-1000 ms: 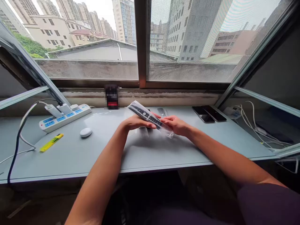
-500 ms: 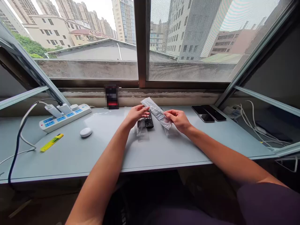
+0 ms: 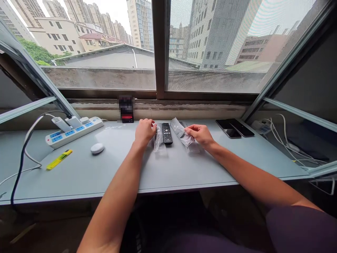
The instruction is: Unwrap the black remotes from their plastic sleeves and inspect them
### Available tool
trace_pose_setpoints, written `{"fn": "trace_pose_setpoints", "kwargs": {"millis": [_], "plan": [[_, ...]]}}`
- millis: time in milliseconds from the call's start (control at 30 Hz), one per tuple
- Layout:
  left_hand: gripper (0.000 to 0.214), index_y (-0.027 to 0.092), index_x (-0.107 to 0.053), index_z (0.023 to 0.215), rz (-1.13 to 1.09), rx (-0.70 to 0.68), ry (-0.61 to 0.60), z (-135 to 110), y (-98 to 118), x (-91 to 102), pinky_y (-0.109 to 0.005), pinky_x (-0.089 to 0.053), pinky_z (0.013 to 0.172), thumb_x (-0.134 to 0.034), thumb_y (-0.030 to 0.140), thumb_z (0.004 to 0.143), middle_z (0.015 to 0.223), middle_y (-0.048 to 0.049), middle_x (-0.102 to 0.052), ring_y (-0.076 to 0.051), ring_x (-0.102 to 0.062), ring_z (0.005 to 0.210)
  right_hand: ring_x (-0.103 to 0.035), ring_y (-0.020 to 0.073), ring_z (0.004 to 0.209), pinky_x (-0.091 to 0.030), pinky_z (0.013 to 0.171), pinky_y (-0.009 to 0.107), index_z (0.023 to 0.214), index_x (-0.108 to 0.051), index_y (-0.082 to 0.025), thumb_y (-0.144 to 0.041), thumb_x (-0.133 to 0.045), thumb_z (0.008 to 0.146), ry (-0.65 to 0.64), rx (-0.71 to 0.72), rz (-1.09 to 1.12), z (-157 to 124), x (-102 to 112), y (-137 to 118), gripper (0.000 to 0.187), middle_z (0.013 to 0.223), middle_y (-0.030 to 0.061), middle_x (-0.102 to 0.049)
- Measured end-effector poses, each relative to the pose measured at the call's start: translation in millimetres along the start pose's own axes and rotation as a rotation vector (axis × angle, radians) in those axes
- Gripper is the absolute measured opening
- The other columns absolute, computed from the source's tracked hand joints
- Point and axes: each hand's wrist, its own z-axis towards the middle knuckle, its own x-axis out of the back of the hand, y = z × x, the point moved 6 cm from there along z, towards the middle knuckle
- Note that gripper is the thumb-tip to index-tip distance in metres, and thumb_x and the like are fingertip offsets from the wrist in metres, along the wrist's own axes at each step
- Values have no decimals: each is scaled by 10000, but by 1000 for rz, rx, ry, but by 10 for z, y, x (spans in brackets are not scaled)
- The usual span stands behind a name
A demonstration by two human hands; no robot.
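A black remote control (image 3: pixel 167 133) lies upright on the desk between my hands, its keys facing up. My right hand (image 3: pixel 200 135) pinches a crumpled clear plastic sleeve (image 3: pixel 181 131) between thumb and fingers, just right of the remote. Under its lower end another clear plastic piece (image 3: pixel 193 147) rests on the desk. My left hand (image 3: pixel 145 131) is low over the desk, fingers bent and apart, beside a second clear plastic sleeve (image 3: pixel 158 140) left of the remote. Whether its fingertips touch that sleeve I cannot tell; the hand partly hides more plastic.
A white power strip (image 3: pixel 75 133) with plugs stands at the left, near a yellow box cutter (image 3: pixel 59 160) and a white oval object (image 3: pixel 97 148). Two dark phones (image 3: pixel 234 128) lie at the right. A small dark box (image 3: pixel 126 109) stands against the window wall.
My left hand has moved left and down, away from the sleeve in my right hand. That sleeve has dropped lower toward the desk, uncovering the whole remote.
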Motion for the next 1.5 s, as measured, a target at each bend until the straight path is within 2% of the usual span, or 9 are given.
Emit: {"fn": "trace_pose_setpoints", "kwargs": {"millis": [167, 300, 500, 633, 800, 933, 1133, 1200, 1500], "plan": [[434, 111, -765, 1345, 191, 154, -65, -26, -149, -11, -536, -466, 1169, -593, 385, 1056, 1299, -250, -721, -452, -561, 1375, -558, 144, 527, -417, 527, 303, 801, -741, -208, -573, -814, 852, -183, 8, -111, -44, -88, -34, 376, 717, 31, -736], [478, 88, -748, 1350, 244, 238, -112, -53, -226, -17, -518, -500, 1138, -608, 436, 1055, 1408, -276, -676, -457, -561, 1399, -633, 190, 584, -479, 614, 327, 797, -728, -217, -596, -768, 898, -127, 132, -297, -38, -65, -96, 395, 654, 26, -709], [216, 178, -789, 1129, 112, 269, -73, -29, -332, -38, -473, -556, 1025, -644, 231, 977, 1228, -219, -765, -396, -710, 1195, -685, 216, 646, -487, 666, 343, 814, -736, -226, -564, -702, 957, -118, 213, -352, -29, -74, -71, 369, 684, 27, -726], [54, 237, -740, 816, -261, 276, 142, 43, -351, 89, -442, -555, 963, -749, 223, 867, 944, -139, -785, -353, -743, 1003, -681, 222, 640, -498, 656, 353, 804, -740, -239, -602, -727, 956, -98, 239, -314, -34, -63, -74, 394, 677, 20, -709], [134, 210, -726, 951, -1074, 367, 322, 127, -286, 186, -269, -491, 646, -783, 321, 903, 820, -19, -710, -154, -630, 685, -691, 220, 675, -540, 673, 356, 844, -754, -244, -610, -731, 970, -105, 256, -240, -50, -75, -87, 387, 727, 21, -722], [180, 202, -660, 982, -1485, 458, 273, 102, -135, 145, -194, -481, 586, -824, 224, 911, 860, 1, -695, -89, -621, 653, -716, 228, 762, -570, 728, 361, 1163, -799, -239, -569, -753, 981, -124, 292, -199, -90, -107, -118, 380, 813, 26, -759], [198, 219, -558, 969, -1670, 447, 109, 28, 115, 45, -256, -655, 863, -743, 227, 1039, 920, -14, -678, -131, -749, 865, -606, 180, 673, -531, 690, 333, 1671, -542, -211, -571, -913, 859, -215, 359, -205, -144, -180, -186, 962, 870, -2, -777], [211, 222, -544, 999, -1663, 428, 66, 26, 175, 16, -296, -665, 931, -741, 272, 1056, 999, -35, -697, -150, -766, 940, -586, 178, 668, -530, 701, 331, 1729, -480, -217, -576, -917, 857, -204, 385, -243, -145, -178, -202, 1039, 859, -10, -773], [259, 238, -494, 1032, -1613, 425, -84, -4, 295, -75, -386, -681, 959, -730, 335, 1079, 1067, -62, -710, -193, -789, 971, -614, 186, 679, -550, 723, 336, 1674, -598, -265, -601, -851, 925, -164, 368, -200, -108, -130, -133, 858, 829, -23, -750]]}}
